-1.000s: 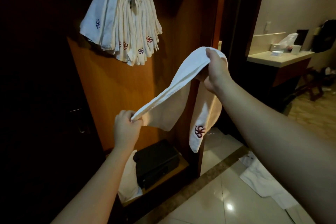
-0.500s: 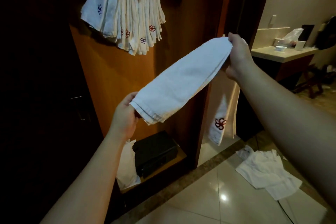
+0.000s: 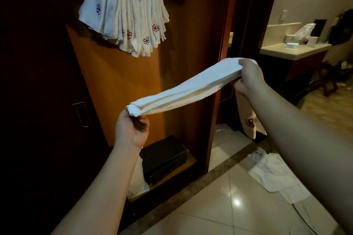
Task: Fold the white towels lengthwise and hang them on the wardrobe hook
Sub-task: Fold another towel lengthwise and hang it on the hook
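Her left hand [image 3: 131,129] and right hand [image 3: 248,77] each grip an end of the white towel [image 3: 183,89], now folded narrower than a moment ago, stretched below the towels on the hook [image 3: 124,11], above the wardrobe's black safe [image 3: 164,158].

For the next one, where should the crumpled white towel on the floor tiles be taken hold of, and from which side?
Probably at a corner or edge of the crumpled towel, reached from above. It lies flat and rumpled on the floor tiles, so only its top and edges are free. Both the left hand and right hand currently grip the folded towel.
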`<state>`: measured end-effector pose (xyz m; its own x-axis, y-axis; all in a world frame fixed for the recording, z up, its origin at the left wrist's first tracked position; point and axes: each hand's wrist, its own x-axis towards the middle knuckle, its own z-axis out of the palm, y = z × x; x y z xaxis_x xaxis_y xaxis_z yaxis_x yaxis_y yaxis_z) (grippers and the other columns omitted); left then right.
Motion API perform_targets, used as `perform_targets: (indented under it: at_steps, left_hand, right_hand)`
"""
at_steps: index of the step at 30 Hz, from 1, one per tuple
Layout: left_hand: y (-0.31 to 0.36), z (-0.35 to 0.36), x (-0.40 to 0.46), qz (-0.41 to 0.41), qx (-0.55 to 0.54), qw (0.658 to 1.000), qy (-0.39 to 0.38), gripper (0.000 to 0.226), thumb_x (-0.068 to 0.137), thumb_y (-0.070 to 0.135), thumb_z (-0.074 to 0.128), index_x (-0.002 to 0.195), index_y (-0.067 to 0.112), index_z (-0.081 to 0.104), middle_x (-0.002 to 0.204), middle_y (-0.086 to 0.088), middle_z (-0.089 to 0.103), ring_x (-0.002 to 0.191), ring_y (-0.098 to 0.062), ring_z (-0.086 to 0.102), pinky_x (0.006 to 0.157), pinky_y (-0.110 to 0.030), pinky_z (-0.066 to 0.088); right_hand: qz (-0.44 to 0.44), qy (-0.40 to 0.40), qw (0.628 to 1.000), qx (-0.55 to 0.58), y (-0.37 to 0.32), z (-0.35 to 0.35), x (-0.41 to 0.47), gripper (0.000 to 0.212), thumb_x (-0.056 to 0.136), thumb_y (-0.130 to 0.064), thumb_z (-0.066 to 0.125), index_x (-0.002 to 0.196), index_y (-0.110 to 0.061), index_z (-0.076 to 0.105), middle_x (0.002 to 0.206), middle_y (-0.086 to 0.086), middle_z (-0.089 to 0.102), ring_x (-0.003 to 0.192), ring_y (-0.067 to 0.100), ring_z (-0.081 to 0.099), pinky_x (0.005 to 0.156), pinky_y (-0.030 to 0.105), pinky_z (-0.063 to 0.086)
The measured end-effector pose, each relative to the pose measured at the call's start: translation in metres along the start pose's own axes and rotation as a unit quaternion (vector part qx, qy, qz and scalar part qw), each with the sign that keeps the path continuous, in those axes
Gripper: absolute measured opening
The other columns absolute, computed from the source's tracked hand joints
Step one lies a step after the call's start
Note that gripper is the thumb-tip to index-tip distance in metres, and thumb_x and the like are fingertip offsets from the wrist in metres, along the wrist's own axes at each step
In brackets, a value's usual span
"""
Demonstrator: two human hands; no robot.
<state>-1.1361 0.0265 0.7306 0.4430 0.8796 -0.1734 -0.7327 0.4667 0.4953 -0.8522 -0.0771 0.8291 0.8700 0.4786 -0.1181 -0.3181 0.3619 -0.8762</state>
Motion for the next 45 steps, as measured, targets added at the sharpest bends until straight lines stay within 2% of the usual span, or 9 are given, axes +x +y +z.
perform_targets:
  at_steps: [3, 7, 11, 20, 25, 32, 35, 39, 45]
  left_hand:
    - [-0.004, -0.010, 0.010, -0.012, -0.057, 0.997, 0.046, 0.025, 0.104, 0.026, 0.048, 0.109, 0.008, 0.063, 0.064, -0.003, 0.068, 0.043, -0.002, 0.055, 0.037, -0.012, 0.039]
    - [-0.011, -0.029, 0.018, -0.015, -0.093, 0.993, 0.065, 0.028, 0.104, 0.026, 0.046, 0.111, 0.006, 0.063, 0.077, -0.007, 0.070, 0.048, -0.006, 0.062, 0.041, -0.013, 0.043]
    - [-0.013, -0.053, 0.025, 0.001, -0.047, 0.997, 0.064, 0.041, 0.097, 0.037, 0.045, 0.119, 0.005, 0.061, 0.101, -0.018, 0.075, 0.086, -0.026, 0.073, 0.065, -0.028, 0.057]
    - [-0.029, -0.075, 0.027, -0.122, 0.057, 0.986, 0.094, 0.041, 0.088, 0.024, 0.071, 0.121, 0.010, 0.051, 0.117, -0.020, 0.063, 0.094, -0.039, 0.074, 0.074, -0.043, 0.063]
    - [-0.068, -0.037, 0.006, -0.139, 0.146, 0.979, 0.037, 0.020, 0.100, 0.023, 0.056, 0.112, 0.007, 0.056, 0.090, -0.017, 0.072, 0.079, -0.032, 0.075, 0.061, -0.035, 0.061]
    - [-0.097, 0.031, -0.032, -0.140, 0.305, 0.920, -0.201, 0.078, 0.099, 0.065, 0.022, 0.126, 0.004, 0.061, 0.120, -0.018, 0.071, 0.110, -0.028, 0.070, 0.093, -0.037, 0.055]
    - [-0.113, 0.048, -0.033, -0.131, 0.335, 0.898, -0.252, 0.105, 0.083, 0.082, 0.010, 0.152, 0.008, 0.037, 0.154, -0.012, 0.044, 0.143, -0.024, 0.042, 0.118, -0.035, 0.028]
    - [-0.121, 0.062, -0.023, -0.109, 0.299, 0.921, -0.225, 0.120, 0.066, 0.096, 0.012, 0.161, 0.021, 0.013, 0.168, -0.005, 0.017, 0.154, -0.023, 0.011, 0.112, -0.034, 0.014]
    - [-0.104, 0.070, -0.004, -0.006, 0.305, 0.940, -0.152, 0.148, 0.031, 0.109, 0.033, 0.158, 0.035, 0.020, 0.159, -0.006, 0.038, 0.146, -0.027, 0.034, 0.117, -0.045, 0.028]
  right_hand:
    - [0.021, -0.007, 1.000, 0.007, 0.013, -0.003, 0.000, 0.027, 0.097, -0.016, 0.060, 0.121, -0.014, 0.049, 0.120, 0.012, 0.058, 0.107, 0.026, 0.061, 0.099, 0.048, 0.053]
    - [0.075, -0.055, 0.994, 0.064, 0.025, -0.009, -0.002, 0.047, 0.098, -0.018, 0.062, 0.137, -0.015, 0.035, 0.126, 0.017, 0.057, 0.110, 0.035, 0.061, 0.070, 0.054, 0.059]
    - [0.106, -0.121, 0.983, 0.088, 0.027, -0.012, -0.005, 0.035, 0.107, -0.027, 0.045, 0.134, -0.005, 0.042, 0.117, 0.022, 0.066, 0.101, 0.039, 0.067, 0.056, 0.051, 0.059]
    - [0.123, -0.171, 0.970, 0.120, 0.020, -0.008, -0.014, 0.048, 0.109, -0.036, 0.035, 0.134, 0.001, 0.053, 0.123, 0.025, 0.068, 0.113, 0.040, 0.066, 0.092, 0.056, 0.054]
    - [0.112, -0.174, 0.977, 0.053, 0.032, 0.006, -0.026, 0.048, 0.107, -0.027, 0.045, 0.148, -0.003, 0.039, 0.138, 0.024, 0.057, 0.120, 0.040, 0.059, 0.102, 0.060, 0.045]
    - [0.002, -0.153, 0.978, -0.142, 0.048, 0.020, -0.038, 0.050, 0.100, -0.035, 0.057, 0.137, -0.003, 0.048, 0.132, 0.020, 0.060, 0.118, 0.036, 0.062, 0.101, 0.062, 0.049]
    - [-0.032, -0.163, 0.964, -0.209, 0.050, 0.033, -0.051, 0.044, 0.095, -0.047, 0.055, 0.117, -0.009, 0.059, 0.115, 0.016, 0.068, 0.102, 0.031, 0.069, 0.089, 0.051, 0.059]
    - [-0.038, -0.186, 0.952, -0.238, 0.051, 0.054, -0.072, 0.053, 0.075, -0.062, 0.051, 0.101, -0.017, 0.059, 0.091, 0.001, 0.057, 0.075, 0.018, 0.056, 0.063, 0.032, 0.050]
    - [-0.032, -0.219, 0.949, -0.223, 0.046, 0.070, -0.079, 0.064, 0.072, -0.067, 0.055, 0.110, -0.016, 0.058, 0.120, 0.014, 0.064, 0.113, 0.034, 0.064, 0.101, 0.053, 0.051]
